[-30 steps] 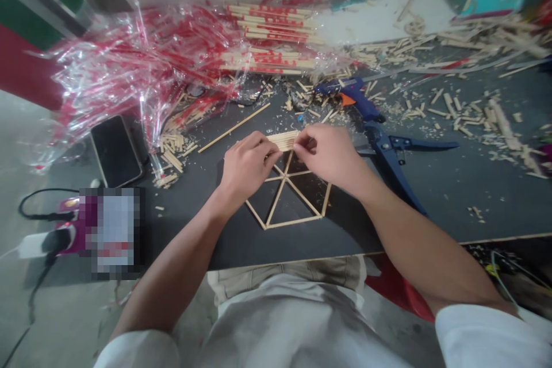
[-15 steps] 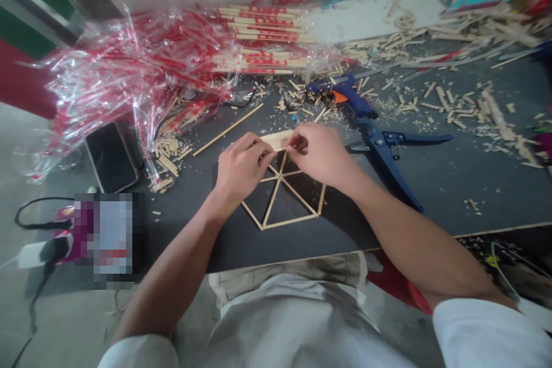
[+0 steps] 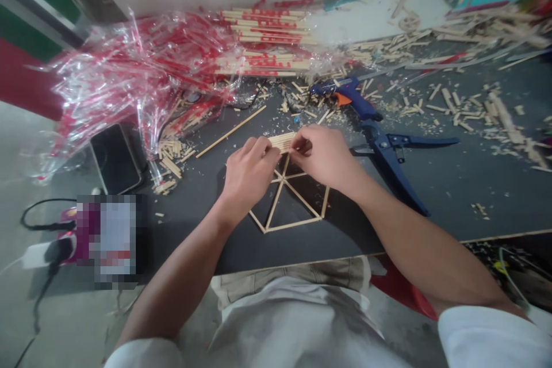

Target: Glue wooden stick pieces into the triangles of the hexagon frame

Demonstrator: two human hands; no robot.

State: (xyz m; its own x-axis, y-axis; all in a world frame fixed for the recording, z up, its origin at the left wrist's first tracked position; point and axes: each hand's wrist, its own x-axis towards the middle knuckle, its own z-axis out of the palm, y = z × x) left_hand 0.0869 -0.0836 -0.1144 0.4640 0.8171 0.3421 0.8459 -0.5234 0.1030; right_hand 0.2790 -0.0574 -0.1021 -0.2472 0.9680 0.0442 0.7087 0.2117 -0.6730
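A hexagonal wooden stick frame (image 3: 294, 222) with spokes meeting at its centre lies on the dark tabletop. At its far side, several pale sticks sit close together as a slatted strip (image 3: 282, 141). My left hand (image 3: 250, 175) is closed, its thumb and fingertips pinching the strip's left end. My right hand (image 3: 324, 155) pinches the right end, with thumb and index finger close together. Both hands cover parts of the frame's far edges. A single long stick (image 3: 231, 131) lies beyond my left hand.
Right of my hands lie blue cutters (image 3: 388, 146) and a blue glue gun (image 3: 351, 98). Plastic wrappers (image 3: 116, 69), bundled chopsticks (image 3: 267, 29) and stick offcuts (image 3: 457, 106) spread along the back. On the left are a phone (image 3: 115, 158) and a plugged-in power strip (image 3: 71, 236).
The view has shifted slightly, so everything sits a little further right. My left hand has turned a bit, its fingers more curled at the strip. My right hand keeps its pinch.
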